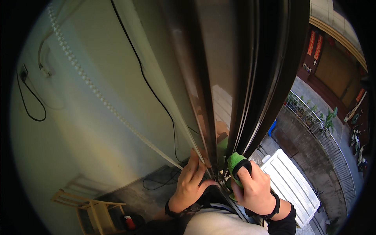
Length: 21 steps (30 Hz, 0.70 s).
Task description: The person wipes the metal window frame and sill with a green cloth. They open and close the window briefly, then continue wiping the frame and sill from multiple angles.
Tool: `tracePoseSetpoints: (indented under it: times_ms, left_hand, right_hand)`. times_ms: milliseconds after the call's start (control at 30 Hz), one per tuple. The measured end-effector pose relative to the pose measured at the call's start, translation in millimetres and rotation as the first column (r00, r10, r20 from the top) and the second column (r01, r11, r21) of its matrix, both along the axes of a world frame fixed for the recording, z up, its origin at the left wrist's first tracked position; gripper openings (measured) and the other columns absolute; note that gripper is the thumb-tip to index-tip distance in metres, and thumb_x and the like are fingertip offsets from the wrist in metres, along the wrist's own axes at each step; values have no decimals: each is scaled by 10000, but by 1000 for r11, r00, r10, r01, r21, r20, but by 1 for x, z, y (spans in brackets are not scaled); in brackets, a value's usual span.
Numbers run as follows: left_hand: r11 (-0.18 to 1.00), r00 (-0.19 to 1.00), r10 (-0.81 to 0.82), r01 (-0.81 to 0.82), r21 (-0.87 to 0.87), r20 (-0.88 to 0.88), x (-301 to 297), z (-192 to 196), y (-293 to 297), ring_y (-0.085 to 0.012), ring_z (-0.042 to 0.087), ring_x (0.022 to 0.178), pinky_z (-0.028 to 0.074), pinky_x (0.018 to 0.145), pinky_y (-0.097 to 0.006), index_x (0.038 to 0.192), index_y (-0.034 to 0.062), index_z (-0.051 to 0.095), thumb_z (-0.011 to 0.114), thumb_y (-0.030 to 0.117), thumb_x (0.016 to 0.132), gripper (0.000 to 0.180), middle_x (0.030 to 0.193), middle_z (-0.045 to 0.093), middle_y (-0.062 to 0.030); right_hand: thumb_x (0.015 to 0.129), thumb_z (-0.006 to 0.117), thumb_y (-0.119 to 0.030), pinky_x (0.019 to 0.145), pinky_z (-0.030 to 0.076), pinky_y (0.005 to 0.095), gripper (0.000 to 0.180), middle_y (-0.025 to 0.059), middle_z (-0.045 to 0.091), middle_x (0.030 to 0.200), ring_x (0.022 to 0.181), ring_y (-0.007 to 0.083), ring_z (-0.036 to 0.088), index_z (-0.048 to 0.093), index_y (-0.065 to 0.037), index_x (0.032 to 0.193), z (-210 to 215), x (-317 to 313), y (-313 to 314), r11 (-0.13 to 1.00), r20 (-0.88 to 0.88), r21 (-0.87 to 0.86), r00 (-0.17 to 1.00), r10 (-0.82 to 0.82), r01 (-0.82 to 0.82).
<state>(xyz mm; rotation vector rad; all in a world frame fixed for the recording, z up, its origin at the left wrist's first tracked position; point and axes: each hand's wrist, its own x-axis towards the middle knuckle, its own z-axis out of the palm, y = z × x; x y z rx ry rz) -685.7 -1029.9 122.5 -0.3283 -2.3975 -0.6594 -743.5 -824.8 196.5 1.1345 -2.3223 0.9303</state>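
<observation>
My right hand (256,190) is closed round a fuzzy green cleaning pad (235,159) with a black band or grip. The pad presses against the lower part of a dark window frame (270,74), by its metal tracks. To the left, my left hand (188,185) lies with stretched fingers against the window's inner edge, near the corner with the wall; it holds nothing that I can see. Between the hands, the glass (222,94) shows reflections, including a green patch of the pad. The underside of the pad is hidden by my fingers.
A white beaded blind chain (96,91) and a black cable (147,70) hang along the pale wall on the left. A wooden chair (96,211) stands at lower left. Outside, low on the right, are a white ribbed panel (291,184) and a railing (333,145).
</observation>
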Motion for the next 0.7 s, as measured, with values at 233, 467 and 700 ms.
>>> tracePoseSetpoints:
  times_ms: [233, 467, 700]
  left_hand:
    - [1000, 999, -7, 7, -9, -45, -1, 2, 0, -466, 557, 1172, 504, 933, -446, 1301, -76, 495, 907, 159, 554, 885, 1476, 332, -366]
    - [1000, 998, 5, -5, -10, -55, 1, 3, 3, -472, 562, 1158, 502, 942, -450, 1270, -76, 507, 911, 170, 560, 854, 1469, 335, -374]
    - [999, 997, 8, -10, -36, -73, 4, 13, 4, -464, 578, 1134, 506, 933, -443, 1258, -83, 506, 909, 186, 560, 850, 1457, 353, -371]
  right_hand:
    - [641, 749, -73, 440, 422, 343, 472, 70, 468, 804, 660, 238, 556, 630, -121, 1095, 34, -8, -7, 996, -62, -81, 998, 24, -29]
    - [613, 719, -6, 534, 466, 373, 606, 119, 502, 846, 643, 306, 552, 619, -82, 1206, 75, -29, -5, 968, -166, -231, 985, 57, -95]
    - [687, 694, 38, 606, 538, 375, 447, 246, 647, 939, 680, 380, 653, 603, 88, 1122, 48, -6, 6, 914, -157, -383, 985, 74, -130]
